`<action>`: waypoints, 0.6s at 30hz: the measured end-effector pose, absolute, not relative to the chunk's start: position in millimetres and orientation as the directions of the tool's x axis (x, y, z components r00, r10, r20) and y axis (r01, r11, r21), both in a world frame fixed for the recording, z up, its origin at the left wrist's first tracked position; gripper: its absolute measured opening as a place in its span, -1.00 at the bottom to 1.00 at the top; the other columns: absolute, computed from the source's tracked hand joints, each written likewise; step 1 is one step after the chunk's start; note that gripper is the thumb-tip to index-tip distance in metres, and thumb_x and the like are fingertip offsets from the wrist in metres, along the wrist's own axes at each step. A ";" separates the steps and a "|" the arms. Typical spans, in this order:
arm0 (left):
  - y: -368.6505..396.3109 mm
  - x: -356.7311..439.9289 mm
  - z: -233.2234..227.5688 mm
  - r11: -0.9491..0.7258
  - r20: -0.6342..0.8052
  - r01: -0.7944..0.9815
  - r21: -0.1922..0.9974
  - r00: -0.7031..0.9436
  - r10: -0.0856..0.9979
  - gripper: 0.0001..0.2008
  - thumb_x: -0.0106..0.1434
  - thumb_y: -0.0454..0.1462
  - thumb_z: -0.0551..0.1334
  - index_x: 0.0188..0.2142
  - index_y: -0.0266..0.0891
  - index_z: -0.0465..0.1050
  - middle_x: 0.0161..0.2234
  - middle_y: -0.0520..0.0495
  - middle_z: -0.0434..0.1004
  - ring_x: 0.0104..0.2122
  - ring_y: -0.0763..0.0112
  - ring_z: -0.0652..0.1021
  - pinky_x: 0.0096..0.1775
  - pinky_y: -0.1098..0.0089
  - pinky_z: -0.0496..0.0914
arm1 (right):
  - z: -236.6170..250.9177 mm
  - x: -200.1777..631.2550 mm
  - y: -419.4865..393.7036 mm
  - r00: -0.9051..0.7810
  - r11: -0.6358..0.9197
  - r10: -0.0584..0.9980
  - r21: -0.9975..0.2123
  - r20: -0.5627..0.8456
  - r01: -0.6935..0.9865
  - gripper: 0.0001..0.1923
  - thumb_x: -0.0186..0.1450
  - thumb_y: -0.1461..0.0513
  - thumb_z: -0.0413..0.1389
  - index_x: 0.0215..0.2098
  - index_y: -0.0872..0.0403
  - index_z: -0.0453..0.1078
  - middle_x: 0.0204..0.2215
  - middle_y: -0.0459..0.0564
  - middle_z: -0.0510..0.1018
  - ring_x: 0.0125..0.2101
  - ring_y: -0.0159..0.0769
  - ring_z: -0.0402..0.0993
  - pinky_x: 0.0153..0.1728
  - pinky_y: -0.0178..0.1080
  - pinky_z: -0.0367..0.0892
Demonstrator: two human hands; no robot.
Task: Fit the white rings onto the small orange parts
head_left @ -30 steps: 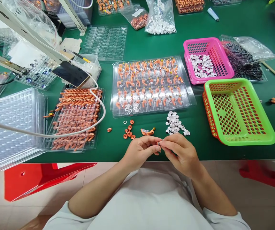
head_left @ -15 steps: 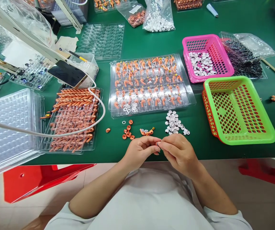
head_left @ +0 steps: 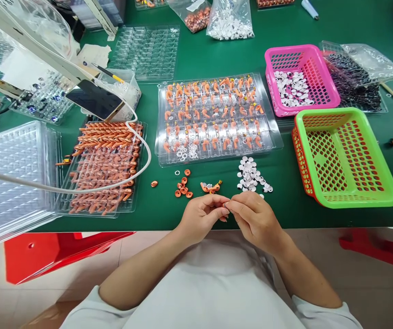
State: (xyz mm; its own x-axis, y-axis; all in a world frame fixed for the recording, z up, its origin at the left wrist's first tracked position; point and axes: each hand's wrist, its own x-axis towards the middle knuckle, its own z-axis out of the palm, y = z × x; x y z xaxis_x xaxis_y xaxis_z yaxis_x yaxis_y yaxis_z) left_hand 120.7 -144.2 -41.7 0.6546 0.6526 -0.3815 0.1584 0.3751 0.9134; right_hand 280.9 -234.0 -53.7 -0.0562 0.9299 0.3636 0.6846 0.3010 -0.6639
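Fingertips (head_left: 221,212) are meeting above the bench (head_left: 164,214), just in from the middle of its front edge. Your left hand (head_left: 199,217) is pinching a small part (head_left: 225,205) between thumb and index finger, while your right hand (head_left: 256,220) is gripping it from the other side. The part is lying mostly hidden there, so I cannot tell its shape, or whether it is one piece or two. You are seemingly at a fine fingertip step, working that part with both hands; whether you are joining or adjusting it is not showing. The next move, I judge, is calling for a light, even pinch: if one hand is easing off, the other needs to be holding firmly, since so small a thing is likely to be slippery.

Just beyond your fingers, a curved piece (head_left: 211,188) is lying, with orange cups (head_left: 184,190) to its left and white discs (head_left: 249,173) to its right. Farther in, a clear tray (head_left: 270,132) is carrying rows of orange hooks (head_left: 232,144), with rings (head_left: 192,151) heaping in its front left corner. Towards the bench's right edge, a green basket (head_left: 381,204) is standing in front of a pink basket (head_left: 331,99).
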 end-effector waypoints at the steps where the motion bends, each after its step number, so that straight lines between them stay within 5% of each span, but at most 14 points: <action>1: -144.3 120.7 -41.8 0.367 -0.376 0.159 0.917 0.656 0.654 -0.86 0.17 -0.31 0.33 -0.26 -0.31 0.57 -0.41 -0.03 0.60 -0.47 0.46 0.57 -0.36 0.45 0.55 | -54.4 280.0 -233.6 -0.047 0.297 0.930 -0.674 0.363 0.677 -0.69 0.33 0.45 0.04 -0.02 0.04 0.33 -0.26 0.06 0.53 -0.28 -0.22 0.41 -0.27 -0.15 0.34; 18: -144.8 118.9 -46.8 0.331 -0.305 0.098 0.939 0.683 0.663 -0.88 0.18 -0.40 0.27 -0.26 -0.33 0.55 -0.39 -0.02 0.59 -0.45 0.49 0.57 -0.34 0.47 0.57 | -57.8 279.2 -232.1 -0.060 0.321 0.925 -0.685 0.376 0.654 -0.65 0.33 0.47 0.04 0.02 0.04 0.30 -0.26 0.06 0.50 -0.27 -0.23 0.41 -0.27 -0.15 0.39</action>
State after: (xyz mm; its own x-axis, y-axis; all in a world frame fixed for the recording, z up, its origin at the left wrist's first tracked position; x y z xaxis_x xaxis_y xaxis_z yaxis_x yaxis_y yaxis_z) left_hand 118.9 -144.8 -46.8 0.6833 0.6634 -0.3050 0.0980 0.3307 0.9386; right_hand 279.2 -232.1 -57.8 -0.0596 0.9247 0.3761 0.6536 0.3209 -0.6854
